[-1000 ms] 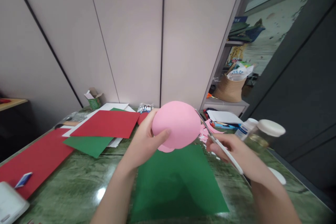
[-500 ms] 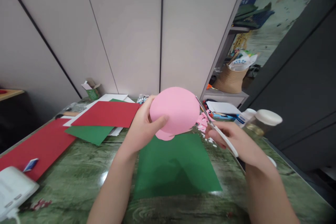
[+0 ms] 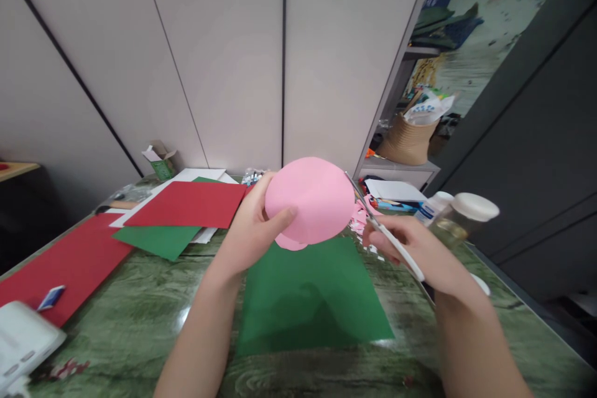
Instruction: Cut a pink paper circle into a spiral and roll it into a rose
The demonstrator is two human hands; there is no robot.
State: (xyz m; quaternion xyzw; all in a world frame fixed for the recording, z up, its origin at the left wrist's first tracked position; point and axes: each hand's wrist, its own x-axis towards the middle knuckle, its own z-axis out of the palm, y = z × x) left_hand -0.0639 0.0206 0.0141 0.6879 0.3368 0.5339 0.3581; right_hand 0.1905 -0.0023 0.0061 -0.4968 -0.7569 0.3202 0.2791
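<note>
The left hand (image 3: 249, 230) pinches a rounded pink paper (image 3: 314, 193) above the table (image 3: 125, 317), thumb on its face. At its three o'clock, the right hand (image 3: 422, 245) grips scissors (image 3: 386, 234), blades by the edge. A green sheet (image 3: 312, 311) lies at six o'clock, a red sheet (image 3: 186, 204) at nine.

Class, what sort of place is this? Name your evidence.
Probably a craft workspace: the left hand holds pink paper, the right hand holds scissors, and pink scraps lie on the table.

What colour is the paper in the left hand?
The held paper is pink, best seen in the head view.
</note>
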